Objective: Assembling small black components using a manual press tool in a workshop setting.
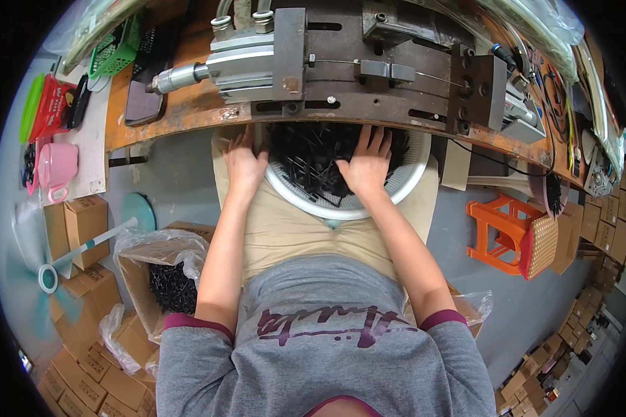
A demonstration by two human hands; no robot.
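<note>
A white round basket [279, 186] rests on my lap, tucked partly beneath the bench edge. Many thin black plastic pieces [311, 156] fill it. My right hand [367, 161] lies over the pieces on the basket's right side, fingers spread, with no piece visibly gripped. Beside the basket's left rim is my left hand [245, 161], its fingers stretched toward the bench edge and its thumb close to the rim. Just beyond both hands stands a metal fixture [355, 97] with a silver pneumatic cylinder [247, 66] bolted to it.
A wooden bench [181, 118] crosses the front. To the left are a pink cup [57, 167], a green basket [115, 52], a fan [47, 278] and an open carton of black pieces [170, 288]. An orange stool [497, 233] stands right, near stacked cartons [608, 215].
</note>
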